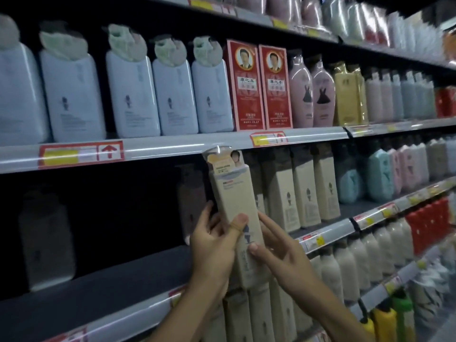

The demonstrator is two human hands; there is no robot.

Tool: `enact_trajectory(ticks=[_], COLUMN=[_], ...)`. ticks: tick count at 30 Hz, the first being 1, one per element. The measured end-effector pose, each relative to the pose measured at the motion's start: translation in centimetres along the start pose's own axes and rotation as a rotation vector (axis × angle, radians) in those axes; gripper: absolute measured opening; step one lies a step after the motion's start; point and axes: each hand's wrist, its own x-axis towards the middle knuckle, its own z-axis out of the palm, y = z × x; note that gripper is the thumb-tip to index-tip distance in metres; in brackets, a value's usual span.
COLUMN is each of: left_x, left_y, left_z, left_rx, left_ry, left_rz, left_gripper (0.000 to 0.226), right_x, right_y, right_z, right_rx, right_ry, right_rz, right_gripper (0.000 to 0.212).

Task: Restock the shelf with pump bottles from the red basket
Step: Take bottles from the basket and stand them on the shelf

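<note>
A tall beige pump bottle (233, 196) with a plastic-wrapped top is held upright and slightly tilted in front of the middle shelf (103, 287). My left hand (212, 245) grips its lower left side, thumb across the front. My right hand (278, 253) holds its right edge with fingers and thumb. Matching beige bottles (298, 191) stand in a row just to the right on the same shelf. The shelf space to the left is dark, with one dim bottle (47, 238) at the back. The red basket is out of view.
The upper shelf (172, 146) carries pale blue bottles (133, 95), red boxes (261, 85) and pink bottles (311, 90). Teal and pink bottles (380, 176) stand further right. Lower shelves hold white, red, yellow and green bottles (385, 248).
</note>
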Motion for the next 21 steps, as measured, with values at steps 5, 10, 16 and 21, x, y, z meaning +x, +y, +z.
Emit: enact_trajectory(ticks=[5, 10, 16, 21], left_x=[4.3, 6.2, 7.0, 7.9], left_y=[-2.5, -5.0, -7.1, -7.4], left_z=[2.7, 3.6, 4.6, 5.8], left_rx=[-0.004, 0.075, 0.244, 0.379], left_ry=[0.001, 0.022, -0.017, -0.065], left_rz=[0.060, 0.130, 0.139, 0.115], left_gripper=[0.063, 0.063, 0.065, 0.071], right_x=[5.3, 8.0, 8.1, 8.7], right_y=[1.0, 3.0, 5.2, 6.8], right_z=[-2.7, -4.0, -4.2, -2.8], right_rx=[-0.073, -0.129, -0.180, -0.353], right_ry=[-0.060, -0.092, -0.071, 0.182], right_rz=[-0.053, -0.088, -0.120, -0.117], right_gripper=[0.060, 0.062, 0.077, 0.088])
